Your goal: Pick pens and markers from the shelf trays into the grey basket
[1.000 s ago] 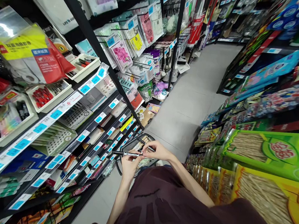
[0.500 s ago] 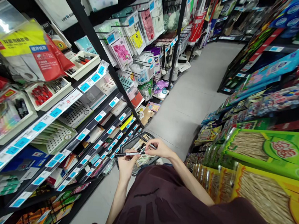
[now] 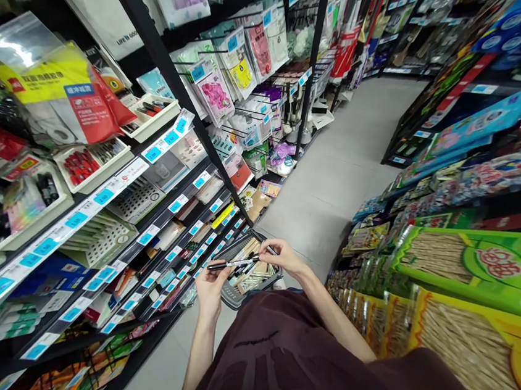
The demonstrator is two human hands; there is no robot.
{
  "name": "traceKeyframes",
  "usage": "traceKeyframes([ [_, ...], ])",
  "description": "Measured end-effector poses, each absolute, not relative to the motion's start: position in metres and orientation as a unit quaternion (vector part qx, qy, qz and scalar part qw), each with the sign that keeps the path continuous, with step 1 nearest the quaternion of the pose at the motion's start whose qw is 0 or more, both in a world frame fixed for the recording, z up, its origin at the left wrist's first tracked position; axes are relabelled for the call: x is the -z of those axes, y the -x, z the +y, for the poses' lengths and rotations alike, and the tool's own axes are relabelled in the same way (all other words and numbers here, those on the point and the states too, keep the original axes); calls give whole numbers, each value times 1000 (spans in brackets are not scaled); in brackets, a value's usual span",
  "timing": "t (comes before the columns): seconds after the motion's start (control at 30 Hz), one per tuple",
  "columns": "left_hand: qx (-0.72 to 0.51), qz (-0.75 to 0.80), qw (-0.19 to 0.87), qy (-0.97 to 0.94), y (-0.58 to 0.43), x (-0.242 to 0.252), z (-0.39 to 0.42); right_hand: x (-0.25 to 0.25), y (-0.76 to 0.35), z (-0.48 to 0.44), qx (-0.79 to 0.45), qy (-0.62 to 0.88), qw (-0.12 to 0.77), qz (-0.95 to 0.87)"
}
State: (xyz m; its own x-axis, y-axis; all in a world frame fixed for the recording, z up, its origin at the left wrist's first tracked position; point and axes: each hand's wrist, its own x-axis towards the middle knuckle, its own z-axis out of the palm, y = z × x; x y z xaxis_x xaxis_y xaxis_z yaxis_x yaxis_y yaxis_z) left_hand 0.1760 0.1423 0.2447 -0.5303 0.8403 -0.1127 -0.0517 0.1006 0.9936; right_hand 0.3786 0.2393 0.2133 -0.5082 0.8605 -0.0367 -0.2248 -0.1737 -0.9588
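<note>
My left hand [image 3: 210, 286] is closed around a black pen [image 3: 231, 264] with a white label, held level in front of me. My right hand [image 3: 282, 256] pinches the pen's right end and also grips a second dark pen [image 3: 268, 249]. Both hands hover over a dark shopping basket [image 3: 235, 296] that holds several pens and flat packets. The basket sits low, by the foot of the left shelving.
Black shelving [image 3: 163, 60] on my left carries stationery, trays and blue price tags [image 3: 103, 196]. Green and yellow snack boxes [image 3: 467, 266] fill the shelves on my right. A grey tiled aisle [image 3: 337, 172] runs ahead between them.
Both hands and the pen have shifted slightly up and right. The pen now tilts up at its right end. The camera view has moved a little.
</note>
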Motion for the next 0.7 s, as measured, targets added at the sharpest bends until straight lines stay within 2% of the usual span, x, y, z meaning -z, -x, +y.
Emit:
traceKeyframes([
  [0.7,-605,637,375,-296,-174,-239,143,-214,-381,240,-708,336,376,-495],
])
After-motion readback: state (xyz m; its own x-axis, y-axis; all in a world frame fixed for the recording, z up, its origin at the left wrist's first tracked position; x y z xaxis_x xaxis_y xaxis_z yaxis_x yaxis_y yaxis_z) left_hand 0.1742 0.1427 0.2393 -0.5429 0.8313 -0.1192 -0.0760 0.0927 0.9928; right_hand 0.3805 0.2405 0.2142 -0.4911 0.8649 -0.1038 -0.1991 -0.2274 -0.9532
